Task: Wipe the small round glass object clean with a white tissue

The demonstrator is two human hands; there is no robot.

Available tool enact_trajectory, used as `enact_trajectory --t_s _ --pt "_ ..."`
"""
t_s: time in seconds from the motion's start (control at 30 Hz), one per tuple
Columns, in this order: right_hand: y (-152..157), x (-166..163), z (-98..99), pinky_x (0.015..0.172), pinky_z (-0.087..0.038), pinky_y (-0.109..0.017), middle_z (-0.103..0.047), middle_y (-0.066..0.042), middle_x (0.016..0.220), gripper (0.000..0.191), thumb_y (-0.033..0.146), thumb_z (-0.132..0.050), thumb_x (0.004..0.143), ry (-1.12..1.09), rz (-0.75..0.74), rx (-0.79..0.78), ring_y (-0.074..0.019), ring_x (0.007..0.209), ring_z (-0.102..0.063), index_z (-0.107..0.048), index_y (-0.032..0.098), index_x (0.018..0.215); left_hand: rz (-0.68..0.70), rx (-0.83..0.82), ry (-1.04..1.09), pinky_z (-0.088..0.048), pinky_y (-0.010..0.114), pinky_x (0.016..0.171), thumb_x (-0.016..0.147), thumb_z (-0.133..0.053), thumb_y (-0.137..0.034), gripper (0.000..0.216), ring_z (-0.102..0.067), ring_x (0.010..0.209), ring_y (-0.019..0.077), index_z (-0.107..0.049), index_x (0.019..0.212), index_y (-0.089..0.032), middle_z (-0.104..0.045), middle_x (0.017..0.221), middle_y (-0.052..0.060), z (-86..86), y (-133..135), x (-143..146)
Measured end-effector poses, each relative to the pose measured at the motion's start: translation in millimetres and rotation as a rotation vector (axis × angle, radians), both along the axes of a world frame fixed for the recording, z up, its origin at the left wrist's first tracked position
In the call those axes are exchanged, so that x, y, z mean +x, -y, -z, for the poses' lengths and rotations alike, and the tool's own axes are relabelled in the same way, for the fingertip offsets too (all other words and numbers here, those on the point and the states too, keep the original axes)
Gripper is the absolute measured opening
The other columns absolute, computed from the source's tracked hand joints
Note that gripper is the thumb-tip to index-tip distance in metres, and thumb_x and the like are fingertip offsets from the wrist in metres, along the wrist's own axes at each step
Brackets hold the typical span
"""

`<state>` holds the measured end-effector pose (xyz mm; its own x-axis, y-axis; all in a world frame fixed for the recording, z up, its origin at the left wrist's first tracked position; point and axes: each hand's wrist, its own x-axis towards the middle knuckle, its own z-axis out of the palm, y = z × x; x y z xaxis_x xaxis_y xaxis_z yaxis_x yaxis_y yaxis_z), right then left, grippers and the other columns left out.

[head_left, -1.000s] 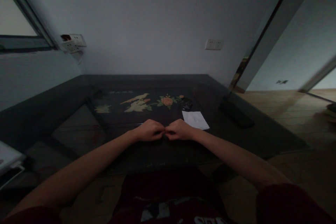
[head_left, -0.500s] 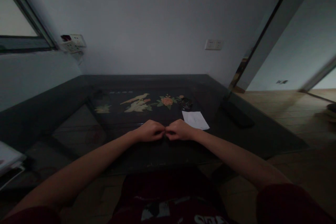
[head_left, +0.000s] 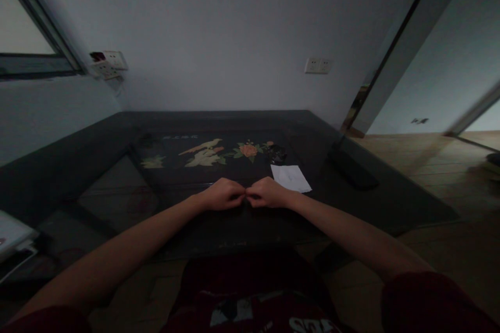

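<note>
My left hand (head_left: 223,194) and my right hand (head_left: 269,192) meet knuckle to knuckle over the front middle of a dark glossy table (head_left: 219,229). Both are closed, fingers curled and thumbs pressed in. Whatever they may pinch between them is hidden or too small to make out. Just beyond my right wrist lies a white sheet of paper (head_left: 291,178) with faint marks. Behind the paper sits a small dark, shiny object (head_left: 277,154) whose kind I cannot tell. A bird-and-flower picture (head_left: 205,153) decorates the tabletop ahead of my hands.
A long black object (head_left: 353,169) lies on the table's right side. At the left edge stands a white item (head_left: 15,234), partly cut off. The wall behind carries a socket plate (head_left: 318,65) and a plugged socket (head_left: 109,64). Wooden floor (head_left: 414,158) shows at right.
</note>
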<state>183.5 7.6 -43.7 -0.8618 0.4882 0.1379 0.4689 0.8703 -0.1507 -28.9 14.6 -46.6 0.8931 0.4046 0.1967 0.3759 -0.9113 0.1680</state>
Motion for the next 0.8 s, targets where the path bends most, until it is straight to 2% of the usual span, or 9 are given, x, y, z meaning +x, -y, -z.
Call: enact_trajectory --t_s 0.37,0.53,0.8 --pt "-1.6 1.0 -2.1 0.055 -0.023 -0.024 -0.064 -0.002 0.067 0.014 0.024 -0.055 0.085 0.016 0.024 -0.04 -0.0123 0.059 -0.051 -0.064 0.016 0.079 -0.006 0.024 -0.016 -0.036 0.023 0.059 0.088 -0.044 -0.02 0.021 -0.056 0.062 0.0126 -0.061 0.076 -0.016 -0.062 0.069 0.003 -1.4 0.6 0.6" --pt "-1.1 0.6 -2.2 0.055 -0.023 -0.023 -0.064 -0.002 0.068 0.018 0.029 -0.055 0.087 0.015 0.035 -0.03 -0.0124 0.06 -0.052 -0.063 0.016 0.078 -0.004 0.013 -0.007 -0.037 0.022 0.059 0.088 -0.044 -0.02 0.022 -0.055 0.062 0.0124 -0.062 0.077 -0.016 -0.062 0.069 0.003 -1.6 0.7 1.1" --pt "0.0 0.5 -3.7 0.056 -0.024 -0.024 -0.065 -0.003 0.069 0.017 0.025 -0.051 0.088 0.046 0.035 0.0 -0.013 0.06 -0.052 -0.064 0.016 0.08 -0.018 0.024 -0.013 -0.037 0.022 0.06 0.088 -0.044 -0.02 0.022 -0.056 0.063 0.0125 -0.062 0.076 -0.016 -0.063 0.069 0.004 -2.4 1.6 1.0"
